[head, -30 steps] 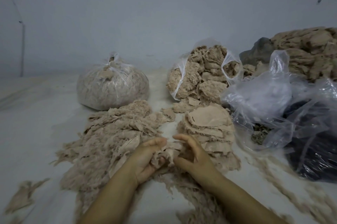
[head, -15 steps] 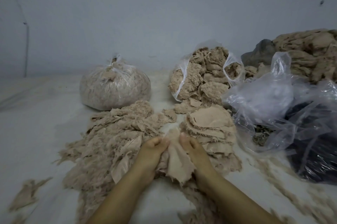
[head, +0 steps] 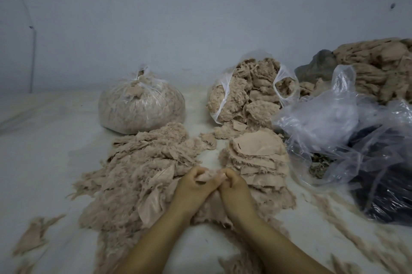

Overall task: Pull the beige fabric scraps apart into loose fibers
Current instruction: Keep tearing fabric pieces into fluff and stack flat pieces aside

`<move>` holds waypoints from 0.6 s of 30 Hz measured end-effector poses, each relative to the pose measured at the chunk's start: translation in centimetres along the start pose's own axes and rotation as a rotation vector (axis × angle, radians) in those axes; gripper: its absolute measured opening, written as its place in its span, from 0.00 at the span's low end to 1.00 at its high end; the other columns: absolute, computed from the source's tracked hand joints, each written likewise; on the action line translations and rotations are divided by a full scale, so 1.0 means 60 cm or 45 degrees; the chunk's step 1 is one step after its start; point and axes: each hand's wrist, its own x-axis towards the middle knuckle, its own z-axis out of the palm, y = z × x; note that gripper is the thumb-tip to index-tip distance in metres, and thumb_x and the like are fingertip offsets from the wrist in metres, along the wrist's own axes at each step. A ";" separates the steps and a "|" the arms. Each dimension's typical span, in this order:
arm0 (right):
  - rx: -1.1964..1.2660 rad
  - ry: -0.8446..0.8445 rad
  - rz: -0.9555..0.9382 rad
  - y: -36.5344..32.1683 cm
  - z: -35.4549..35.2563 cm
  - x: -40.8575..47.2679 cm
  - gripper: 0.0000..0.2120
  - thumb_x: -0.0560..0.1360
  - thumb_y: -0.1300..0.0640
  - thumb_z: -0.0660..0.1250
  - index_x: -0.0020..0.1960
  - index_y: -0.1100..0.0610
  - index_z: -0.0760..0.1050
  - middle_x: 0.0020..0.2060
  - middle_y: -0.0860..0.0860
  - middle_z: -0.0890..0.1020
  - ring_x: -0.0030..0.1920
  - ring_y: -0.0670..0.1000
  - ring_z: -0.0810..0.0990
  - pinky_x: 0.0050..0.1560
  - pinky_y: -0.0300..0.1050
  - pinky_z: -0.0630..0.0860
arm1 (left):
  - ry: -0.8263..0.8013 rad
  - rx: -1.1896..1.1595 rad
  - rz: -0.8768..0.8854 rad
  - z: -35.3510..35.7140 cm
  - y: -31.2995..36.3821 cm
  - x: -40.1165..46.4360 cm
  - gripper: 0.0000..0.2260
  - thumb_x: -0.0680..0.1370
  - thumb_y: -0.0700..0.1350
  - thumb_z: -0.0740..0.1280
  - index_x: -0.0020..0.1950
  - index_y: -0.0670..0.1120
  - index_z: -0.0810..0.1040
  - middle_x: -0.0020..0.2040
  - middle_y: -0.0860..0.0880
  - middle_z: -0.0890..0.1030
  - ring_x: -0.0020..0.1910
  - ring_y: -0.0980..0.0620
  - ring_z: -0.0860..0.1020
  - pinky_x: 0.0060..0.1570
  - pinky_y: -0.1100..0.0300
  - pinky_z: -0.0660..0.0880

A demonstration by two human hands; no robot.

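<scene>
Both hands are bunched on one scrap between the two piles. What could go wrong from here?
1. The left hand and right hand grip the scrap almost touching each other; with so little cloth between them it may just stretch, not fray.
2. Pulled fibers could drop onto the stack of whole scraps on the right instead of the shredded pile, mixing done with undone.
3. Loose fluff may drift under the crumpled clear bag.

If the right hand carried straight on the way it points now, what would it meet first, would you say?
The right hand points away and slightly left. Past the scrap it pinches, it would likely meet the left edge of the stacked fabric pieces first; depth is unclear.
</scene>
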 end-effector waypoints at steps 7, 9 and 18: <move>-0.158 -0.015 -0.070 -0.003 -0.008 -0.002 0.14 0.77 0.55 0.66 0.32 0.52 0.71 0.23 0.43 0.72 0.25 0.39 0.68 0.30 0.35 0.66 | 0.434 0.101 0.096 -0.041 -0.015 0.028 0.15 0.81 0.44 0.59 0.36 0.41 0.73 0.29 0.48 0.74 0.26 0.54 0.70 0.27 0.64 0.67; -0.145 -0.011 -0.051 -0.010 -0.019 -0.001 0.16 0.77 0.57 0.66 0.31 0.51 0.70 0.21 0.42 0.71 0.24 0.39 0.67 0.28 0.34 0.65 | 0.446 -0.076 0.035 -0.063 -0.010 0.034 0.16 0.82 0.46 0.57 0.39 0.41 0.73 0.27 0.46 0.74 0.22 0.55 0.70 0.23 0.64 0.67; -0.117 -0.049 -0.018 -0.022 -0.015 0.001 0.13 0.78 0.56 0.65 0.34 0.53 0.74 0.26 0.44 0.76 0.29 0.42 0.72 0.34 0.39 0.70 | 0.088 -0.216 -0.030 -0.028 0.003 0.014 0.08 0.77 0.45 0.67 0.41 0.42 0.77 0.38 0.43 0.81 0.36 0.50 0.78 0.38 0.58 0.75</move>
